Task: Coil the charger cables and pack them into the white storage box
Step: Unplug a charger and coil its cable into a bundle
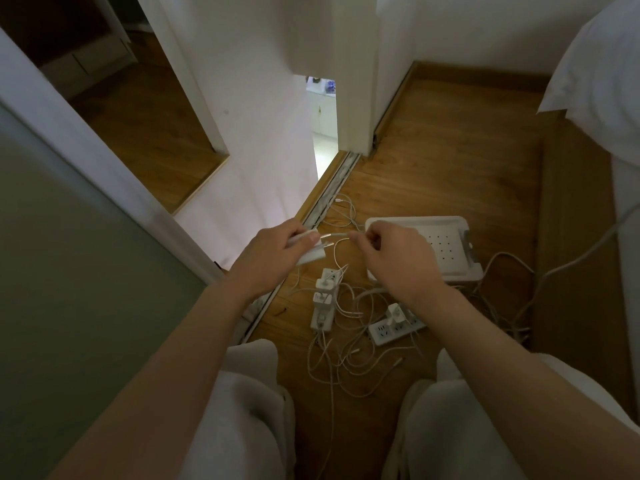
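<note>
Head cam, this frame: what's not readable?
All head view:
- white storage box: near-left corner is behind the right hand, which pinches a cable.
- charger: mostly covered by the left hand fingers.
- right power strip: far end is behind the right wrist.
- floor cables: too thin and tangled to trace ends.

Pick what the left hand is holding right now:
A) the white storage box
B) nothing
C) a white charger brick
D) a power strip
C: the left hand grips a white charger brick, and the right hand pinches the cable stretched between the two hands. Both power strips and the white storage box lie on the floor.
</note>
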Action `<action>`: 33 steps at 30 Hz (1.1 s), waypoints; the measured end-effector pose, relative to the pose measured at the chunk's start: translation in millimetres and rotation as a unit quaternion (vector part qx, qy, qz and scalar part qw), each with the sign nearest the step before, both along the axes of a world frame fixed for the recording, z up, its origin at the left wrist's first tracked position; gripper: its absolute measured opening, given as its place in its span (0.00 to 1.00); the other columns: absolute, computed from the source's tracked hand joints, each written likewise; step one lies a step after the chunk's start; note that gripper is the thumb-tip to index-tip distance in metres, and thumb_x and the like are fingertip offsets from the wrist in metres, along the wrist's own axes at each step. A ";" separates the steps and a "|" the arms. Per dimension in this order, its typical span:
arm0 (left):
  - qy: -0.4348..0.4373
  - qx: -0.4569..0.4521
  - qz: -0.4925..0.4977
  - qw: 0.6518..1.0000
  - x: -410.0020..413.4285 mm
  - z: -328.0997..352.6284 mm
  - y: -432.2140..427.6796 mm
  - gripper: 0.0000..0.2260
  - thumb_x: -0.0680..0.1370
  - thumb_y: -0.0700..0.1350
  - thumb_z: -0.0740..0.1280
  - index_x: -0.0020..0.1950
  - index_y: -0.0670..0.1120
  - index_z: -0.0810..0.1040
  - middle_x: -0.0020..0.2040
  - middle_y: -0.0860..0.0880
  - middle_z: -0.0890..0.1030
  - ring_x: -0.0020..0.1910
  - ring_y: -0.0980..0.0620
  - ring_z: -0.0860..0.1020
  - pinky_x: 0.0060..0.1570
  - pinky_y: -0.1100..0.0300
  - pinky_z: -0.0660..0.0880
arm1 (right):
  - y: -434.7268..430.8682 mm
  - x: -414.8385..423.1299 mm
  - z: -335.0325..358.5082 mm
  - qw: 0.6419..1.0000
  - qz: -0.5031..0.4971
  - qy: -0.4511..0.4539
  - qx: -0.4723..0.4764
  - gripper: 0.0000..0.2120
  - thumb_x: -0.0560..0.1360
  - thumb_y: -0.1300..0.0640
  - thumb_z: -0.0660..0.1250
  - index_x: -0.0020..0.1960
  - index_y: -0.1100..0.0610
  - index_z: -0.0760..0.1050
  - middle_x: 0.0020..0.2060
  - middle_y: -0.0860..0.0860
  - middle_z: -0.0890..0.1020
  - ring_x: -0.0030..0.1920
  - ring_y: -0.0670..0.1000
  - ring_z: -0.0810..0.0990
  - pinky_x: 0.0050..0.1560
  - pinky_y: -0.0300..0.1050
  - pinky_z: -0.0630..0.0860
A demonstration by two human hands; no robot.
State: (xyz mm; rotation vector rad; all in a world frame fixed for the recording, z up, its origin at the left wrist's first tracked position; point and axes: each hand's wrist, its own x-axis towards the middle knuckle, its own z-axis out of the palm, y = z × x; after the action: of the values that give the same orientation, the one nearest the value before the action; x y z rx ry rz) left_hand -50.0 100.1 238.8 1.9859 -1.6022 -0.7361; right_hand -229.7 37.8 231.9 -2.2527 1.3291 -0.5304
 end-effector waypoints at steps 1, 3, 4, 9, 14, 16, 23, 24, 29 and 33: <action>-0.006 -0.004 0.009 1.000 -0.6 0.0 -1.1 0.09 0.80 0.54 0.57 0.50 0.51 0.71 0.42 0.53 0.75 0.40 0.54 0.77 0.37 0.62 0.74 | 2.6 1.1 1.2 1.000 -0.002 -0.011 0.008 0.19 0.79 0.44 0.57 0.38 0.55 0.73 0.27 0.48 0.75 0.28 0.47 0.74 0.28 0.37 0.66; -0.025 -0.010 0.022 0.999 -2.3 -1.0 -2.8 0.09 0.81 0.54 0.55 0.51 0.50 0.69 0.42 0.53 0.75 0.39 0.54 0.77 0.37 0.61 0.75 | 6.2 2.7 2.7 0.999 -0.005 -0.028 0.015 0.18 0.79 0.45 0.56 0.38 0.55 0.73 0.26 0.47 0.73 0.27 0.45 0.71 0.27 0.37 0.61; -0.044 -0.013 0.022 0.999 -3.5 -1.7 -3.7 0.10 0.81 0.54 0.54 0.52 0.49 0.68 0.42 0.52 0.75 0.39 0.54 0.77 0.38 0.60 0.76 | 7.2 3.5 3.3 0.999 -0.005 -0.039 0.017 0.17 0.80 0.46 0.55 0.39 0.55 0.73 0.27 0.46 0.72 0.27 0.44 0.70 0.27 0.36 0.60; -0.102 -0.011 0.078 0.992 -10.1 -5.8 -9.1 0.09 0.82 0.53 0.52 0.53 0.48 0.63 0.43 0.51 0.73 0.38 0.55 0.75 0.37 0.58 0.75 | 15.9 10.4 2.8 0.996 0.072 -0.047 0.034 0.14 0.81 0.50 0.53 0.52 0.55 0.74 0.30 0.45 0.73 0.27 0.42 0.69 0.28 0.35 0.62; -0.052 0.005 0.172 0.984 -17.1 -9.1 -13.5 0.07 0.82 0.50 0.54 0.54 0.48 0.60 0.46 0.50 0.70 0.36 0.56 0.72 0.35 0.63 0.72 | 38.0 17.5 -4.8 0.971 0.210 0.029 0.113 0.12 0.82 0.53 0.51 0.63 0.55 0.64 0.37 0.48 0.77 0.34 0.46 0.76 0.33 0.40 0.76; 0.006 0.010 0.193 0.981 -19.0 -8.7 -14.9 0.07 0.82 0.49 0.54 0.55 0.46 0.60 0.48 0.49 0.69 0.39 0.55 0.72 0.36 0.63 0.72 | 45.3 20.4 -13.1 0.955 0.262 0.076 0.116 0.14 0.81 0.58 0.54 0.66 0.55 0.60 0.38 0.50 0.77 0.36 0.49 0.77 0.36 0.43 0.78; 0.262 -0.002 0.253 0.931 -24.3 1.5 -19.3 0.12 0.82 0.54 0.51 0.59 0.47 0.63 0.47 0.48 0.76 0.46 0.52 0.76 0.42 0.62 0.75 | 49.3 26.2 -35.9 0.938 0.307 0.093 0.128 0.28 0.76 0.66 0.58 0.70 0.48 0.54 0.34 0.44 0.70 0.31 0.42 0.70 0.29 0.33 0.64; 0.346 -0.007 0.271 0.898 -25.1 5.3 -18.8 0.13 0.82 0.53 0.51 0.59 0.46 0.65 0.44 0.48 0.78 0.44 0.51 0.77 0.47 0.57 0.76 | 49.1 26.2 -37.1 0.939 0.307 0.090 0.128 0.27 0.76 0.66 0.58 0.69 0.47 0.55 0.35 0.45 0.71 0.32 0.42 0.70 0.29 0.34 0.65; 0.634 -0.057 0.271 0.722 -20.5 23.7 -8.2 0.14 0.82 0.51 0.55 0.47 0.43 0.75 0.34 0.45 0.78 0.32 0.51 0.75 0.37 0.58 0.77 | 37.8 26.9 -38.1 0.936 0.314 0.082 0.139 0.15 0.78 0.62 0.58 0.63 0.50 0.66 0.40 0.48 0.77 0.38 0.47 0.77 0.39 0.40 0.75; 0.631 -0.048 0.192 0.750 -7.5 29.3 -4.1 0.21 0.81 0.52 0.54 0.40 0.45 0.82 0.33 0.46 0.75 0.20 0.55 0.66 0.19 0.67 0.60 | 15.4 18.8 -37.9 0.944 0.279 0.060 0.166 0.11 0.81 0.51 0.54 0.47 0.52 0.73 0.38 0.48 0.77 0.37 0.49 0.77 0.39 0.40 0.74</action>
State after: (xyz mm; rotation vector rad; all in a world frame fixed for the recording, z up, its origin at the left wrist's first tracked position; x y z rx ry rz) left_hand -57.5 96.0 268.0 1.0848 -0.3677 -1.3377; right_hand -210.9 53.2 194.0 -2.2519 0.6990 0.0329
